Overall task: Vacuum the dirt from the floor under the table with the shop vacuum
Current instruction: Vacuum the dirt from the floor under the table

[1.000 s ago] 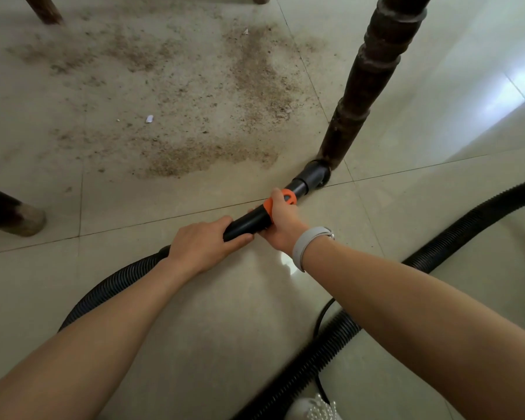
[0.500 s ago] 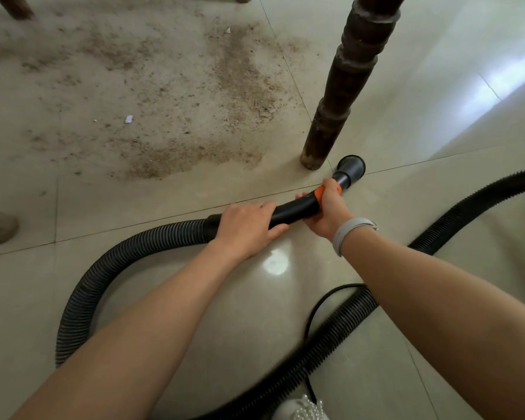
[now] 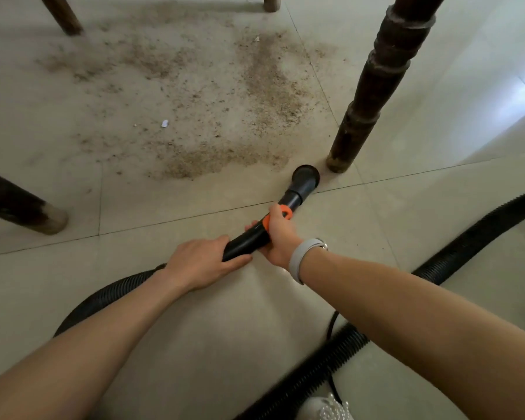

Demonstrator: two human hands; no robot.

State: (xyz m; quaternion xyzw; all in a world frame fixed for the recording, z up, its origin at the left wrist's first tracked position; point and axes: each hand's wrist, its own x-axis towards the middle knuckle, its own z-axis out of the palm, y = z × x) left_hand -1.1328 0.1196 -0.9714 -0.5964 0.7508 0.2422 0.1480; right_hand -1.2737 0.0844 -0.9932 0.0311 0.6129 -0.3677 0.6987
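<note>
Brown dirt [image 3: 225, 116] lies spread over the pale tiled floor between the table legs, thickest in a band near its front edge. The black vacuum nozzle [image 3: 304, 178] points at that band's right end, just left of the foot of the nearest table leg [image 3: 373, 86]. My right hand [image 3: 278, 234] grips the black wand at its orange collar [image 3: 281, 215]. My left hand [image 3: 200, 260] grips the wand's rear end where the ribbed hose [image 3: 103, 298] joins. The hose curves away to the lower left.
A second table leg [image 3: 22, 207] stands at the left edge and two more [image 3: 61, 13] at the back. Another run of ribbed hose [image 3: 467, 247] crosses the floor at the right, with a thin black cable [image 3: 331, 325] beside it. A white scrap [image 3: 164, 123] lies in the dirt.
The nozzle has swung left from the right side of the near table leg to its left side, by the dirt's edge. Both hands moved with it and kept their grip.
</note>
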